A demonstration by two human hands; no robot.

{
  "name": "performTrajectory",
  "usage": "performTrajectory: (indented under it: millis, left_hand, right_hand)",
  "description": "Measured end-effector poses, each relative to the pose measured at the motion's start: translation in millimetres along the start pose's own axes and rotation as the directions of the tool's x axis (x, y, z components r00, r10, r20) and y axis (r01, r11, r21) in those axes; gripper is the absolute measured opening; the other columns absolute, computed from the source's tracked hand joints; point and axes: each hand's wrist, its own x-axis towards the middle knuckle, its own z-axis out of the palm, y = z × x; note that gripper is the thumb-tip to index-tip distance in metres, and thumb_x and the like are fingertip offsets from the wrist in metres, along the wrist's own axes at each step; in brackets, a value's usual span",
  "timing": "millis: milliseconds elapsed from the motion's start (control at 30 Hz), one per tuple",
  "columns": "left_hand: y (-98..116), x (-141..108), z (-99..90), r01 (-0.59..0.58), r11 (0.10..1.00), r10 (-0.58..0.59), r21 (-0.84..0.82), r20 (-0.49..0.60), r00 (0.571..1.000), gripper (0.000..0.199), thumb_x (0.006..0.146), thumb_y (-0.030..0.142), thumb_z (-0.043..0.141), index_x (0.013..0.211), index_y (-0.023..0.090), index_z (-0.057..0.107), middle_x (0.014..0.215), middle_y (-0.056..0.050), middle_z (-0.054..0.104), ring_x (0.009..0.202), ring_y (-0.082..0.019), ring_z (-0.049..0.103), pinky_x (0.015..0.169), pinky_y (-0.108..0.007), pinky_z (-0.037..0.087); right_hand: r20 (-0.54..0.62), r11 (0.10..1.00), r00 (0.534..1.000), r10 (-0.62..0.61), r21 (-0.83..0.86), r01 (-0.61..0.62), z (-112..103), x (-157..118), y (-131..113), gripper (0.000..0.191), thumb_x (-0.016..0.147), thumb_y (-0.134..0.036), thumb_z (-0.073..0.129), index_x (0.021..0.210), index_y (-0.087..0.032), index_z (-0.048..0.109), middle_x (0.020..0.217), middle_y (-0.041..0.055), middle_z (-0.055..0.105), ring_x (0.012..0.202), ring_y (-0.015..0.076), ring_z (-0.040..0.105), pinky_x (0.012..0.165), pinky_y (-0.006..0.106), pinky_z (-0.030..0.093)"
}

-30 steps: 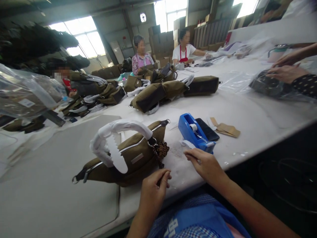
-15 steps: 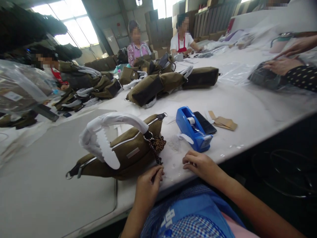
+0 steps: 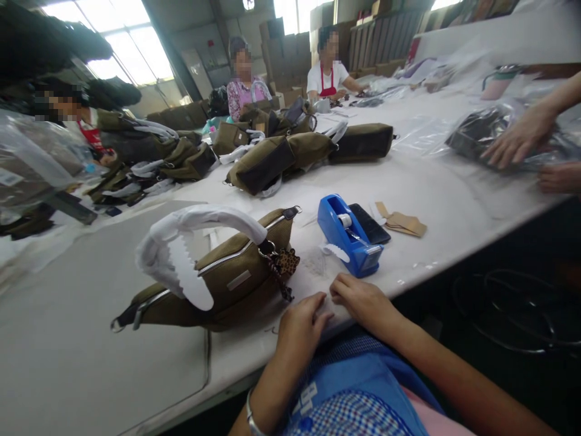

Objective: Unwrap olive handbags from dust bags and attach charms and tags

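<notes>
An olive handbag (image 3: 236, 284) stands on the white table, its handle (image 3: 200, 221) wrapped in white material. From the handle's ring hangs a leopard-print charm (image 3: 287, 261) with a dark braided cord. My left hand (image 3: 305, 321) is at the table edge, right of the bag and apart from it, thumb and fingers spread. Close beside it my right hand (image 3: 358, 298) rests with fingers curled together; whatever they hold, if anything, is too small to make out. The blue tape dispenser (image 3: 349, 236) stands just beyond my right hand.
A dark phone (image 3: 370, 223) and brown paper tags (image 3: 405, 223) lie beside the dispenser. More olive bags (image 3: 290, 151) lie farther back. At right, another person's hands (image 3: 521, 136) press on a plastic-wrapped dark item. Several people sit across the table.
My left hand has moved right, away from the charm's cord, and its fingers have opened. My right hand's fingers have drawn together. The other person's hands at right have moved apart.
</notes>
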Motion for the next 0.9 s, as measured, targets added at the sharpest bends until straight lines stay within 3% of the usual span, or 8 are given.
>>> performTrajectory:
  millis: [167, 267, 333, 433, 533, 667, 800, 900]
  left_hand:
    - [1, 3, 0.5, 0.053, 0.994, -0.057, -0.093, -0.039, 0.998, 0.016, 0.087, 0.016, 0.065, 0.094, 0.019, 0.080, 0.093, -0.010, 0.079, 0.087, -0.027, 0.072, 0.085, -0.038, 0.054]
    - [4, 1, -5.9, 0.106, 0.968, -0.124, -0.225, -0.066, 0.990, 0.022, 0.093, 0.026, 0.060, 0.094, 0.017, 0.079, 0.082, -0.008, 0.078, 0.071, -0.021, 0.072, 0.069, -0.029, 0.056]
    - [9, 0, -8.9, 0.139, 0.939, -0.164, -0.315, -0.053, 0.985, 0.027, 0.095, 0.031, 0.057, 0.093, 0.015, 0.079, 0.075, -0.007, 0.076, 0.060, -0.018, 0.069, 0.055, -0.024, 0.053]
    - [17, -1, -9.1, 0.150, 0.903, -0.175, -0.402, -0.027, 0.984, 0.029, 0.094, 0.035, 0.060, 0.087, 0.015, 0.079, 0.073, -0.006, 0.075, 0.057, -0.016, 0.068, 0.051, -0.021, 0.050]
    - [22, -1, -9.1, 0.143, 0.888, -0.174, -0.437, -0.031, 0.984, 0.030, 0.094, 0.037, 0.062, 0.082, 0.016, 0.079, 0.070, -0.005, 0.074, 0.057, -0.015, 0.068, 0.053, -0.020, 0.050]
    - [26, -5, -22.2, 0.024, 0.915, -0.098, -0.402, -0.164, 0.982, 0.020, 0.096, 0.031, 0.062, 0.098, 0.020, 0.079, 0.086, -0.004, 0.077, 0.060, -0.012, 0.068, 0.057, -0.020, 0.052]
    - [28, -9, -46.2, -0.160, 0.981, 0.072, -0.110, -0.560, 0.825, 0.016, 0.097, 0.024, 0.062, 0.110, 0.026, 0.072, 0.099, 0.000, 0.074, 0.076, -0.010, 0.070, 0.075, -0.019, 0.056]
    - [27, -9, -60.0, -0.164, 0.983, 0.176, 0.082, -0.678, 0.714, 0.018, 0.095, 0.020, 0.065, 0.111, 0.027, 0.069, 0.105, 0.000, 0.072, 0.093, -0.012, 0.070, 0.085, -0.020, 0.056]
  right_hand:
    - [-0.278, 0.977, 0.959, -0.046, 0.187, 0.101, -2, -2, -5, 0.011, 0.101, -0.018, 0.054, 0.096, -0.019, 0.064, 0.097, 0.0065, 0.065, 0.088, 0.0219, 0.065, 0.080, 0.033, 0.052]
    - [-0.458, 0.868, 0.872, 0.170, 0.488, 0.087, -7, -5, -7, 0.019, 0.100, -0.029, 0.059, 0.117, -0.021, 0.063, 0.111, 0.0081, 0.068, 0.088, 0.0196, 0.067, 0.082, 0.032, 0.055]
    - [-0.363, 0.740, 0.886, 0.289, 0.672, 0.034, -8, -6, -9, 0.032, 0.097, -0.036, 0.065, 0.126, -0.023, 0.064, 0.114, 0.0073, 0.071, 0.083, 0.0183, 0.069, 0.077, 0.030, 0.057]
    - [-0.188, 0.588, 0.949, 0.252, 0.809, 0.004, -4, -5, -16, 0.024, 0.092, -0.041, 0.070, 0.110, -0.026, 0.076, 0.111, 0.0060, 0.075, 0.097, 0.0219, 0.071, 0.078, 0.029, 0.058]
    - [-0.196, 0.526, 0.958, 0.210, 0.848, 0.058, -3, 0, -23, 0.017, 0.089, -0.041, 0.073, 0.091, -0.027, 0.080, 0.109, 0.0051, 0.076, 0.106, 0.0236, 0.070, 0.088, 0.030, 0.057]
    - [-0.262, 0.495, 0.939, 0.225, 0.860, 0.122, -20, 15, -29, 0.016, 0.095, -0.040, 0.067, 0.095, -0.027, 0.076, 0.101, 0.0028, 0.076, 0.099, 0.0194, 0.071, 0.089, 0.029, 0.057]
    - [-0.378, 0.636, 0.919, 0.115, 0.739, 0.225, -43, 43, -34, 0.013, 0.096, -0.035, 0.064, 0.095, -0.026, 0.074, 0.118, 0.0047, 0.072, 0.112, 0.0212, 0.066, 0.101, 0.034, 0.050]
    - [-0.354, 0.682, 0.935, -0.024, 0.678, 0.274, -46, 62, -40, 0.011, 0.094, -0.031, 0.068, 0.091, -0.025, 0.076, 0.132, 0.0051, 0.065, 0.124, 0.0231, 0.060, 0.110, 0.036, 0.043]
